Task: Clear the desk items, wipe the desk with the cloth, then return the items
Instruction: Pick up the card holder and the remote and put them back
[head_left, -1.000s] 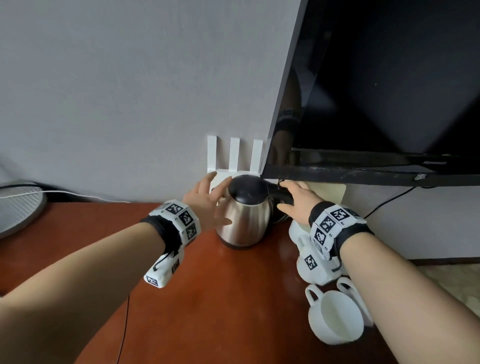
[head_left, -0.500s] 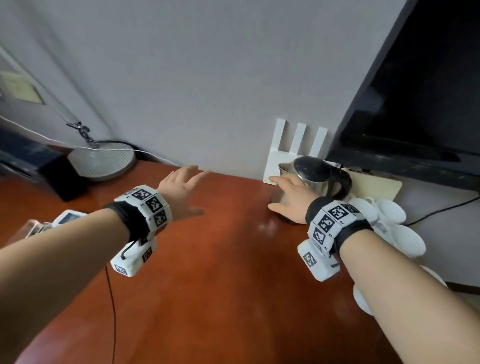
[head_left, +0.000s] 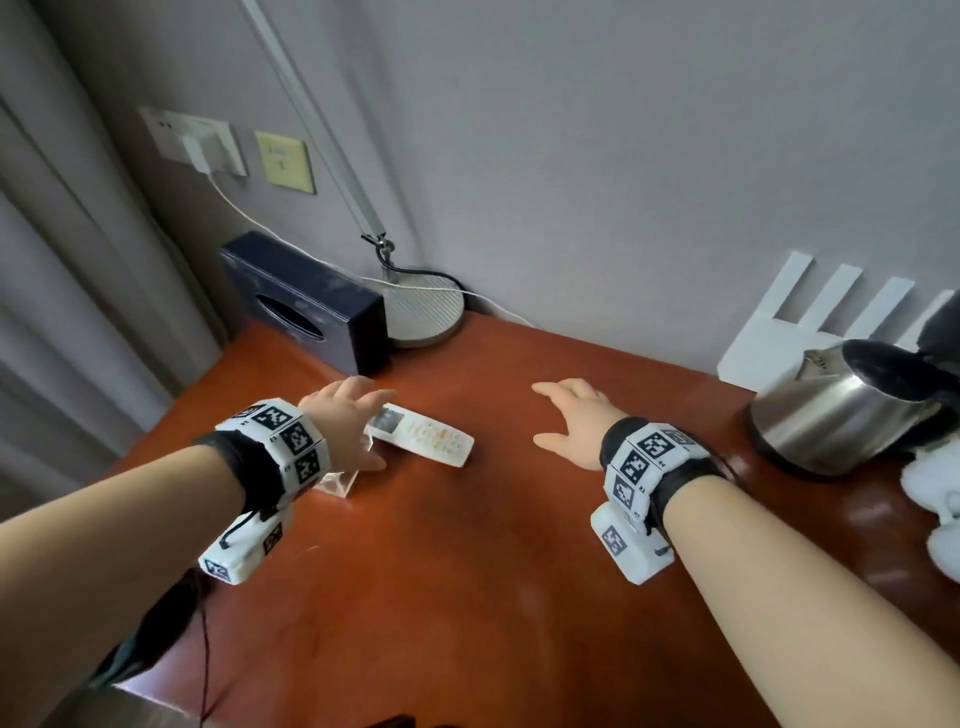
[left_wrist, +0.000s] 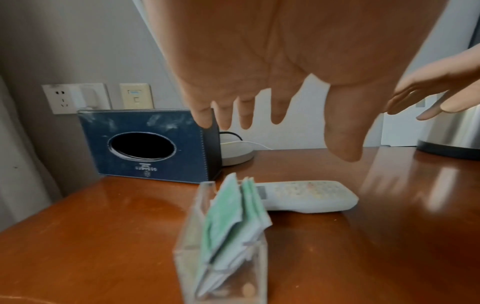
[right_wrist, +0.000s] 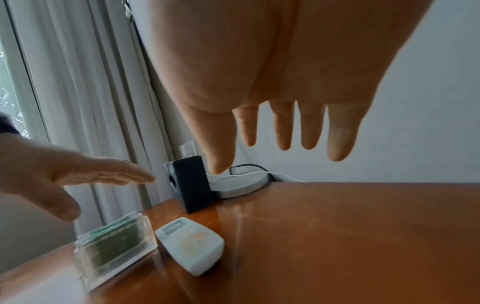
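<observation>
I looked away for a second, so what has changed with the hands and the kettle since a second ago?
Both hands let go of the kettle and swung left. The left hand now hovers open over the remote and clear packet holder; the right hand hangs open above the desk. The kettle stayed put.

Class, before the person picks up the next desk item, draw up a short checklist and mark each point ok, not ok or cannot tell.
1. Left hand free, fingers straight: ok.
2. Right hand free, holding nothing: ok.
3. Remote control lying flat on the desk, within reach: ok.
4. Clear holder of green packets upright beside the remote control: ok.
5. Wiping cloth in sight: not ok.
6. Kettle empty: cannot tell.
</observation>
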